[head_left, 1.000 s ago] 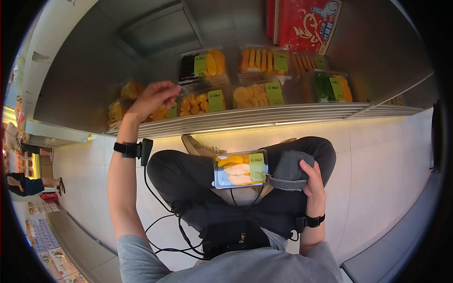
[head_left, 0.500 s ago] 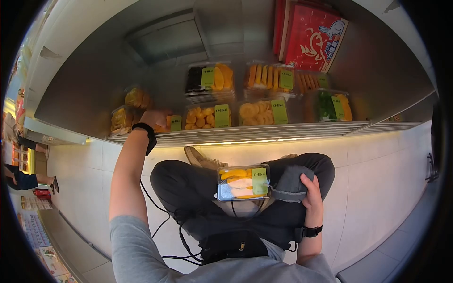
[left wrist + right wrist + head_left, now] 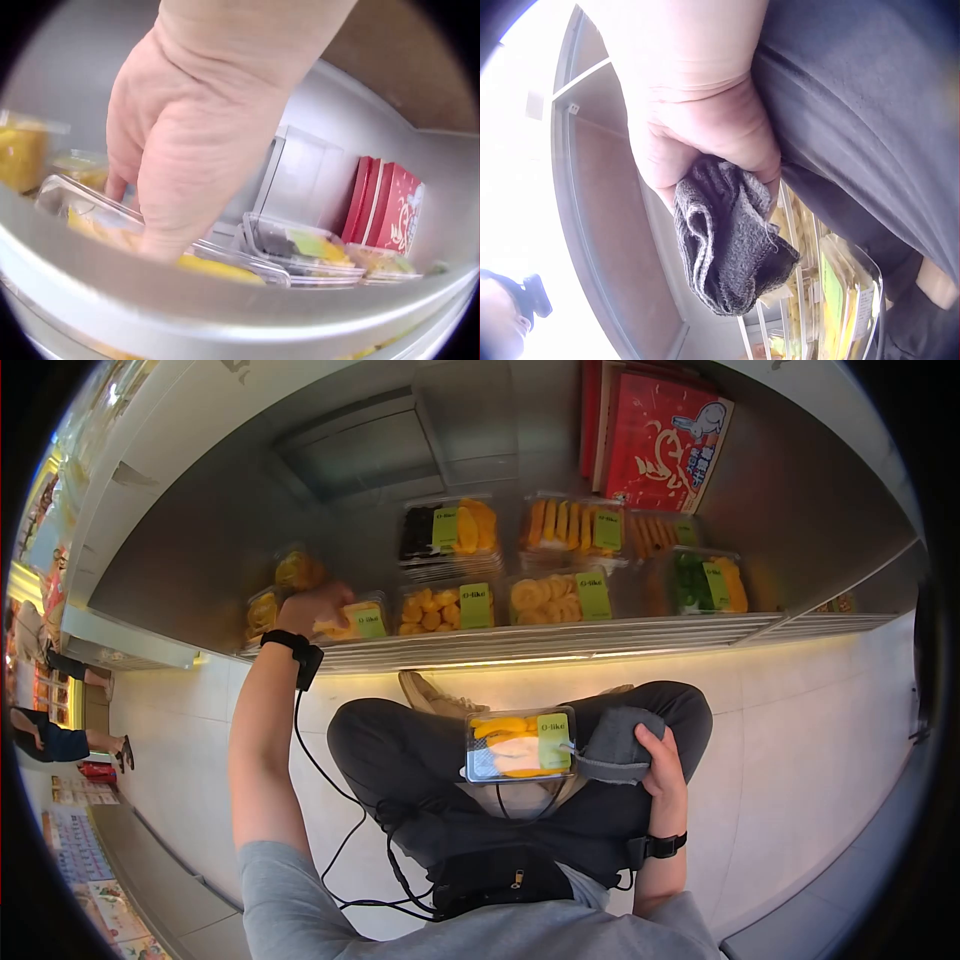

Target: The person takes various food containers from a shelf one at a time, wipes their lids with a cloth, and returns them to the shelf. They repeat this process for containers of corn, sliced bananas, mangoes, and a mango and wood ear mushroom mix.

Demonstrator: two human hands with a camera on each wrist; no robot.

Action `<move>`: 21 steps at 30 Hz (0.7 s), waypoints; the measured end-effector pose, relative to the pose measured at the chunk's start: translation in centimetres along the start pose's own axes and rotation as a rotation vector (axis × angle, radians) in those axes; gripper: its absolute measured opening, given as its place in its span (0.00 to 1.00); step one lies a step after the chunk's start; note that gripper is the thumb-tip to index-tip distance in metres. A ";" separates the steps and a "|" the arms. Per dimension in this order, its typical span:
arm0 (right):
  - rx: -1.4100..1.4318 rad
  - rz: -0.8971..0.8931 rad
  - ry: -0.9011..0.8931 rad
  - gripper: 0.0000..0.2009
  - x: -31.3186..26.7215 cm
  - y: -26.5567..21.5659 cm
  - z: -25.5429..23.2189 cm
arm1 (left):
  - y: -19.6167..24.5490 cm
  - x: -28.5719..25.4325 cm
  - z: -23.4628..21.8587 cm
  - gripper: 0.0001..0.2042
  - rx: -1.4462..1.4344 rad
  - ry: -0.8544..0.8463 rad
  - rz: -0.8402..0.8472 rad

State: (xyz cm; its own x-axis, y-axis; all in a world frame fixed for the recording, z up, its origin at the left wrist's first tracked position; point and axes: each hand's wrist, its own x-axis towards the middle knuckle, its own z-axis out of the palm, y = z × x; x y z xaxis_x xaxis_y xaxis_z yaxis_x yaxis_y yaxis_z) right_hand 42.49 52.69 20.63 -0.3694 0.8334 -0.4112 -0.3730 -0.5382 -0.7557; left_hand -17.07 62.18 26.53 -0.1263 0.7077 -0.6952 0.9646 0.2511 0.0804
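"Left hand (image 3: 315, 610) part-open, thumb and fingers gripping the fruit pack (image 3: 368, 621) along the shelf (image 3: 440, 650) front!"

"And the right hand (image 3: 664, 762) curls round the grey cloth (image 3: 615, 745), beside the boxed fruit (image 3: 520, 745)!"

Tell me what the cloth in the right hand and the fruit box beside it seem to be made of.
Gray cloth: soft, matte textile, perhaps cotton or a blend, judging by its folds and loose threads.
Clear box: probably thin, glossy plastic; fruit shows through.
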 end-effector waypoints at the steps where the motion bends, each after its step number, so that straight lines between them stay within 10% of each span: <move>1: -0.007 0.004 -0.009 0.20 0.1 0.0 -0.1 | 0.2 -0.9 -0.3 0.24 -0.054 0.055 -0.003; 14: -0.052 -0.009 -0.140 0.20 -0.5 -0.2 0.3 | 2.4 -11.5 -4.4 0.16 -0.181 0.614 0.213; 21: -0.018 -0.152 -0.093 0.25 -1.9 -2.0 5.1 | 7.0 -18.3 -1.1 0.12 -0.749 0.841 0.430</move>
State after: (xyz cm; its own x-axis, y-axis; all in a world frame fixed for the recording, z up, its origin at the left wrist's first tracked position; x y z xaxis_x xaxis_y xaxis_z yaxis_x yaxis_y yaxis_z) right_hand 39.59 51.59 25.55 -0.3873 0.8892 -0.2435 -0.4159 -0.4042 -0.8146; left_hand -8.27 51.66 40.62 -0.2082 0.9664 0.1510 0.6262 0.0131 0.7796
